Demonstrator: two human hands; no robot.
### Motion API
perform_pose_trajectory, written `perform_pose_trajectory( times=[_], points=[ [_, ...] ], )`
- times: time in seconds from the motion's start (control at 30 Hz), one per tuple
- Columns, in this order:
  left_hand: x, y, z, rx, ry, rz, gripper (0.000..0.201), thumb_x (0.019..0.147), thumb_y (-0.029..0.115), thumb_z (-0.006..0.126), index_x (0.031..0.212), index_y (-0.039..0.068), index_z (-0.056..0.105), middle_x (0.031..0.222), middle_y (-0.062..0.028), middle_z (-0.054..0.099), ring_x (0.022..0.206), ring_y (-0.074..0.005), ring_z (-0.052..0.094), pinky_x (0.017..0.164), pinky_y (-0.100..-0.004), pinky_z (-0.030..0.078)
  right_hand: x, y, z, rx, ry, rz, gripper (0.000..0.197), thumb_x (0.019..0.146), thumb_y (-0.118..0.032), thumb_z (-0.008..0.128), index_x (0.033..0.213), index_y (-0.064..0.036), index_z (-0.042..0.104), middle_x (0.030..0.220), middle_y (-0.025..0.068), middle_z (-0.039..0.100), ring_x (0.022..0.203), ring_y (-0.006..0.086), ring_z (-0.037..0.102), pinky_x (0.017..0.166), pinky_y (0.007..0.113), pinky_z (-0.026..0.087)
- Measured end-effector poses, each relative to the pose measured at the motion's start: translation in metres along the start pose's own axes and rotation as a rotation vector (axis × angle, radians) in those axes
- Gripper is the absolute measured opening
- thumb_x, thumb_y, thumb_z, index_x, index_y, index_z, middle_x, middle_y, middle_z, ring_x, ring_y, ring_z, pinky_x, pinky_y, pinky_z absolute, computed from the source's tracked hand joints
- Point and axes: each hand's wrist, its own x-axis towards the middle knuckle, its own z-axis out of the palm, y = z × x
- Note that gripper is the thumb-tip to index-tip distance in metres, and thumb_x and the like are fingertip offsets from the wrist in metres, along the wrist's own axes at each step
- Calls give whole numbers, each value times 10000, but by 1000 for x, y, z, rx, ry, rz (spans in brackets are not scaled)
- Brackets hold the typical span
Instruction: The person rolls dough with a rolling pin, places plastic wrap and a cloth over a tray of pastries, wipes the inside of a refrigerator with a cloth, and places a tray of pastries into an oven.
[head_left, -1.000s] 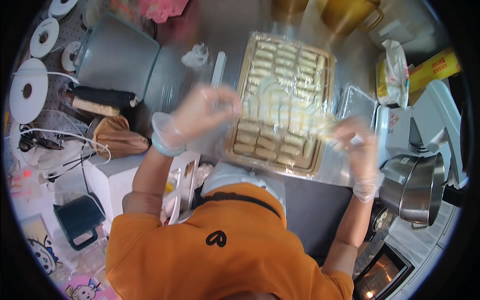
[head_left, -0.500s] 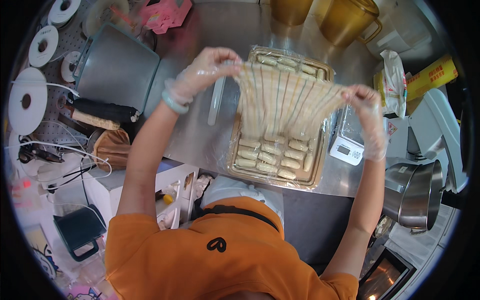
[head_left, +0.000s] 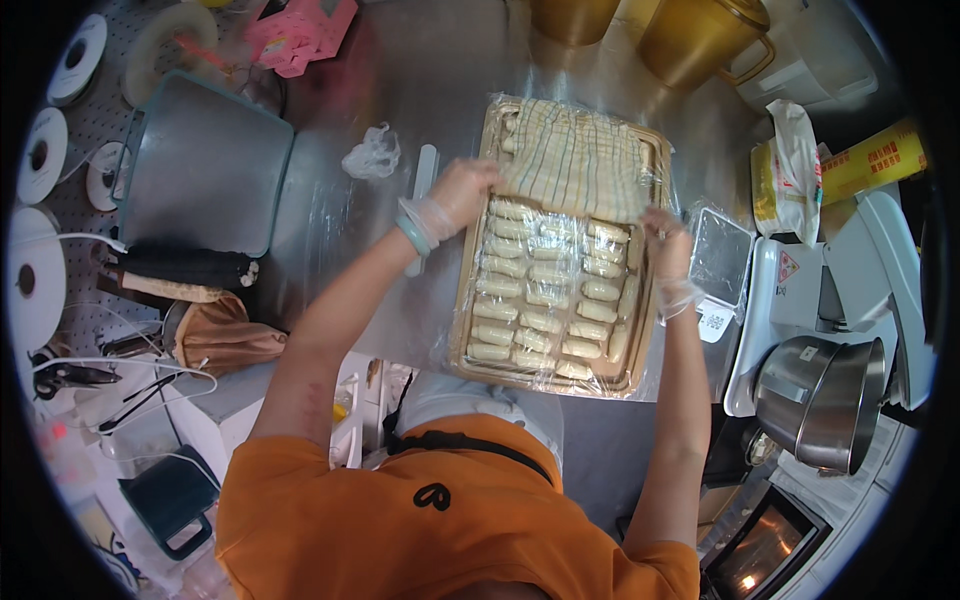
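Note:
A cream striped cloth (head_left: 580, 155) lies over the far part of a tan tray (head_left: 463, 330). Rows of pale dough rolls (head_left: 540, 295) under clear plastic film fill the tray's uncovered near part. My left hand (head_left: 462, 195), in a clear plastic glove with a pale bangle at the wrist, pinches the cloth's near left corner. At the near right corner, my right hand (head_left: 670, 245), gloved too, has its fingers closed at the cloth's edge; motion blurs it slightly. Some rolls show past the cloth's far left side.
Left of the tray are a white strip-shaped tool (head_left: 424, 170) and crumpled clear plastic (head_left: 372, 155). A kitchen scale (head_left: 716, 265) stands close on the right, with steel bowls (head_left: 820, 400) beyond. Amber pitchers (head_left: 700, 45) stand at the back. A grey-blue tray (head_left: 205, 165) leans at far left.
Both hands have come down and nearer with the cloth. Stretched in the air over the tray before, the cloth now rests over its far rolls, and more near rolls show.

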Motion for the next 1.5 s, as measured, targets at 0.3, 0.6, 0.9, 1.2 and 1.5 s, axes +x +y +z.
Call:
perform_pose_trajectory(
  times=[0.3,0.6,0.9,1.2,1.5],
  points=[
    [42,-25,25,140,83,-354,186,802,182,587,892,27,636,914,-129,634,831,-317,597,774,-391,440,42,-7,14,-218,125,202,98,779,-60,577,820,-26,659,838,158,650,716,309,632,628,361,495],
    [114,-41,59,358,-61,-702,277,792,319,615,891,64,655,897,-131,650,890,-282,616,802,-403,440,106,23,78,-595,200,377,204,769,-308,647,755,-106,676,862,85,629,852,275,573,774,412,393],
    [104,-56,67,252,108,-615,134,806,207,586,835,80,613,798,-128,645,783,-307,623,725,-416,465,106,50,83,-500,346,403,119,789,-215,625,834,-106,639,786,80,643,752,294,595,756,423,400],
    [95,-67,69,164,308,-617,51,780,84,609,806,68,569,752,-123,640,706,-313,621,646,-403,484,114,60,85,-253,453,236,83,777,-75,621,858,-61,605,788,141,641,718,337,611,632,408,478],
    [94,-66,63,19,338,-686,139,790,169,618,885,74,583,734,-120,643,747,-319,624,678,-396,483,116,65,74,-286,459,287,131,773,-120,657,885,-58,631,789,132,647,693,306,623,630,398,479]
  ],
)
